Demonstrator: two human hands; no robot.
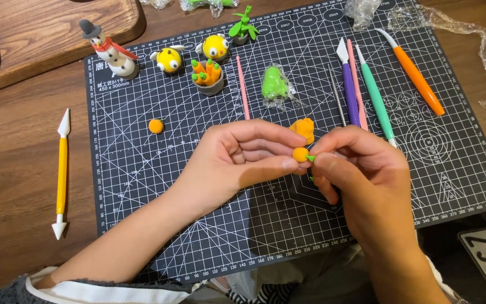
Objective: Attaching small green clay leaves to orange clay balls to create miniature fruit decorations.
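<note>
The left hand (pixel 237 160) pinches a small round ball of orange modelling clay (pixel 300 154) between thumb and forefinger, the other fingers curled loosely above it. The right hand (pixel 361 169) meets it from the other side, its thumb and forefinger closed tight on a tiny green clay sliver (pixel 310 159) that touches the ball's right edge; whether the sliver is already stuck on I cannot tell. Both hands hover over a dark gridded cutting mat (pixel 198 225).

Just beyond the fingertips lies a rough lump of orange clay (pixel 304 129). Well left of the left fingers sits a second small orange ball (pixel 156 125), and off the mat farther left a yellow double-ended sculpting tool (pixel 62 174). Beyond the right fingers lie a purple-handled blade tool (pixel 349 84), a teal-handled tool (pixel 375 93) and an orange-handled tool (pixel 414 73). Farther out, a lump of green clay in clear wrap (pixel 275 83) and a thin pink stick (pixel 243 87). At the far edge stand a small pot of clay carrots (pixel 208 76), two yellow clay chicks (pixel 170 59), and a white clay snowman with red scarf (pixel 111 48).
</note>
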